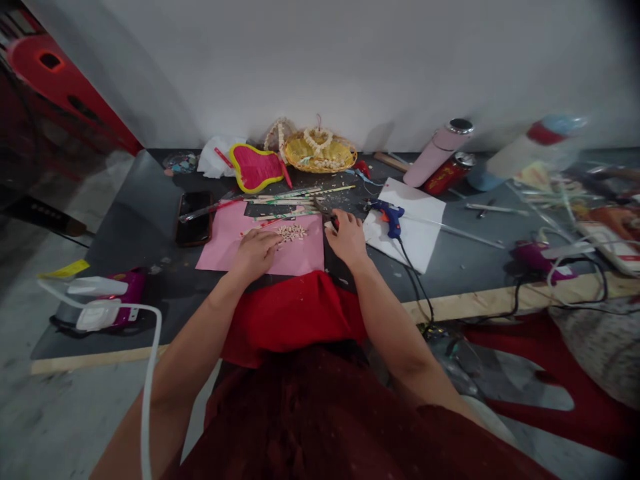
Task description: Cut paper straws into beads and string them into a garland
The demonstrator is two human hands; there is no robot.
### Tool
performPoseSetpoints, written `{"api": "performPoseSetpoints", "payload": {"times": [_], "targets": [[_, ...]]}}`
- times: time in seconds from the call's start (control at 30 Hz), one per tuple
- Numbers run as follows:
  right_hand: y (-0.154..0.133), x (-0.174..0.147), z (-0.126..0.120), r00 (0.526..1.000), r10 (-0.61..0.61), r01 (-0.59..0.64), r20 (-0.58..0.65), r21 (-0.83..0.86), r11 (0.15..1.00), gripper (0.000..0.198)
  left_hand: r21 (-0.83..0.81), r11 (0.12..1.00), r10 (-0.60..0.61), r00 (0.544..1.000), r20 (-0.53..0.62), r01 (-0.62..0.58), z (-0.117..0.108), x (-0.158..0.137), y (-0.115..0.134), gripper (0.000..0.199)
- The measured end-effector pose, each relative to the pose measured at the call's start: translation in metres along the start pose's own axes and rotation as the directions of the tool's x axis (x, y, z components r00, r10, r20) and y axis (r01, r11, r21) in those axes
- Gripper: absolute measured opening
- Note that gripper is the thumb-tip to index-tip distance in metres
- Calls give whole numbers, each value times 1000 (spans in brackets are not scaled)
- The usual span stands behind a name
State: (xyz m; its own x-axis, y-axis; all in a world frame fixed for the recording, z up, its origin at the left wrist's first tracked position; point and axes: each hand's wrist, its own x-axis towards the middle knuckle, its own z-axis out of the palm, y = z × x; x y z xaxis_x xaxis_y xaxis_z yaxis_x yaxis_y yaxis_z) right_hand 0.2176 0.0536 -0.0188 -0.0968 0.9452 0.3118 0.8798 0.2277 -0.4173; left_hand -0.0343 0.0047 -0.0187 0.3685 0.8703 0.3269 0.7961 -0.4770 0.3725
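Observation:
My left hand (pixel 256 255) rests on a sheet of pink paper (pixel 220 252), its fingertips at the edge of a small heap of pale, short pieces (pixel 292 232). The thumb and fingers look slightly apart, and I see nothing held between them. Dark-handled pliers (pixel 323 208) are in my right hand (pixel 347 237), jaws pointing away to the upper left; the fingers hide most of the handles. Beyond the heap lie several thin printed paper strips or sticks (pixel 285 199), partly over a dark gap in the paper.
A blue glue gun (pixel 387 215) lies on white paper (pixel 420 230) at right. Behind are a yellow basket (pixel 295 160) with beaded rings, a pink-yellow tray (pixel 255 168), a pink flask (pixel 440 152) and a red can (pixel 450 173). A phone (pixel 194 223) lies left; a white cable (pixel 154 360) hangs front left.

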Motion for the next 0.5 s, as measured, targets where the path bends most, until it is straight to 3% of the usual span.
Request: {"api": "performPoseSetpoints", "payload": {"times": [0.3,0.5], "targets": [[-1,0,0,998,-7,12,-63,86,996,45,61,997,-50,998,25,49,1,0,0,43],[2,1,3,998,54,-51,-31,77,996,46,16,988,-152,982,-116,155,-3,0,-4,38]]}}
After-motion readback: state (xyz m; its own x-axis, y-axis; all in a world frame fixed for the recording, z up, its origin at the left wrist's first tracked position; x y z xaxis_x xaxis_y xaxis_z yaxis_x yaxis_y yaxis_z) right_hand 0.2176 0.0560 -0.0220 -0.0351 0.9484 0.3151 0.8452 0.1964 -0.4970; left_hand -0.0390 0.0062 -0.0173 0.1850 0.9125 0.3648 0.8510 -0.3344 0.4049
